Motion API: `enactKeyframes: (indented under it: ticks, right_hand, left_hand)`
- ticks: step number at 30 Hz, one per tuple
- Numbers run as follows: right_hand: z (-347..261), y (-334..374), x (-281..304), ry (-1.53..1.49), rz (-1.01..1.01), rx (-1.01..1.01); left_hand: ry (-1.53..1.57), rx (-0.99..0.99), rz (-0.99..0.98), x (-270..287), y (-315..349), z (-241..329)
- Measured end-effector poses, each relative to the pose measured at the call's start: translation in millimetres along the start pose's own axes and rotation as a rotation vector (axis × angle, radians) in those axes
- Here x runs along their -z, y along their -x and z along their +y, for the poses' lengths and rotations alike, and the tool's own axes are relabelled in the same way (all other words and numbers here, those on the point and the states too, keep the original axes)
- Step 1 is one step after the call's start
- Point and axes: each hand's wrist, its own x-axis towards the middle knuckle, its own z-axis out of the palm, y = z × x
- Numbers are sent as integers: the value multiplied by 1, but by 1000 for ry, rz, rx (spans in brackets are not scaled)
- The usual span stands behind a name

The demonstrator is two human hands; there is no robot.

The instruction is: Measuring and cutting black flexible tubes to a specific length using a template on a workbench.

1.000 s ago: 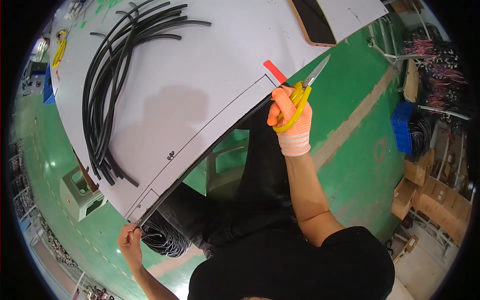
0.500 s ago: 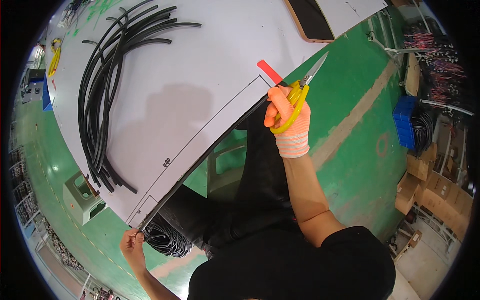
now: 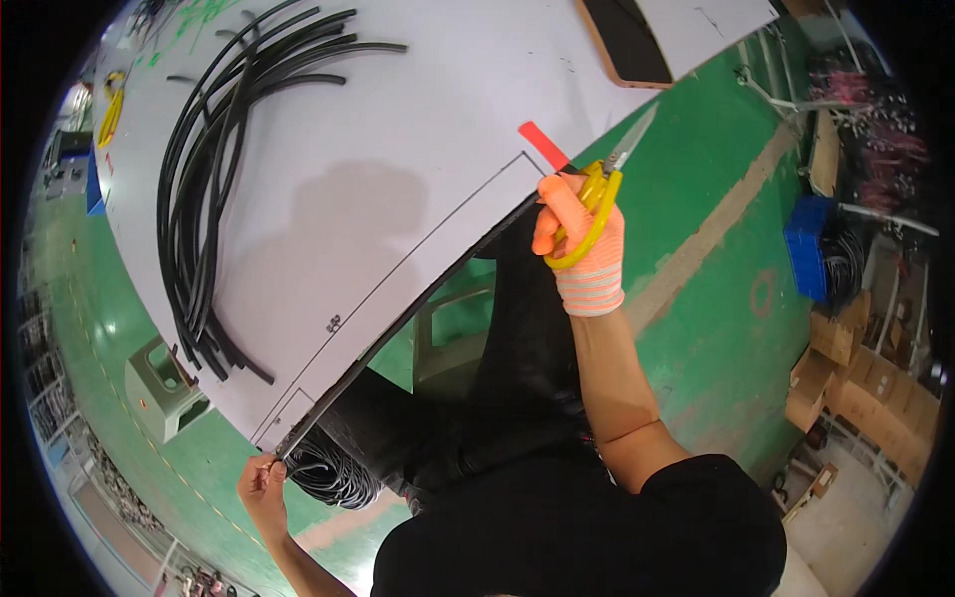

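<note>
My left hand [image 3: 263,483], bare, pinches the near end of a black tube [image 3: 370,353] at the table's lower left corner. The tube runs straight along the table's edge up to my right hand [image 3: 582,234], which wears an orange knit glove. In that hand are scissors with yellow handles [image 3: 605,221], their blades pointing up and away past the edge. Whether the tube's far end lies between the gloved fingers is hidden. A red strip with a dark end [image 3: 543,147] lies beside the fingertips. Black lines drawn on the white tabletop [image 3: 468,109] run parallel to the tube.
A bundle of cut black tubes [image 3: 204,214] lies on the table's left. A phone [image 3: 627,45] rests at the far edge, and a yellow-handled tool [image 3: 110,111] at the far left. A coil of black cable [image 3: 333,478] sits below the table. Cardboard boxes [image 3: 870,398] and a blue bin [image 3: 808,244] stand right.
The view has shifted slightly. Both hands keep their grips and stay in nearly the same places along the table edge.
</note>
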Motion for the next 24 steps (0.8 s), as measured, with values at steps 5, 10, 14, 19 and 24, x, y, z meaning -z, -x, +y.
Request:
enactKeyframes:
  ticks: [5, 10, 14, 19, 24]
  right_hand:
    - [18, -8, 2, 286, -29, 217]
    - [21, -30, 17, 110, -201, 203]
    - [9, -14, 7, 76, -211, 135]
    - [7, -20, 15, 55, -276, 116]
    - [4, -20, 18, 10, -299, 72]
  left_hand:
    - [-180, 31, 2, 13, 5, -3]
    - [-2, 16, -114, 15, -20, 8]
    - [-50, -24, -158, 25, -23, 13]
    - [38, -94, -134, 25, -14, -1]
    - [42, -187, -147, 24, -13, -7]
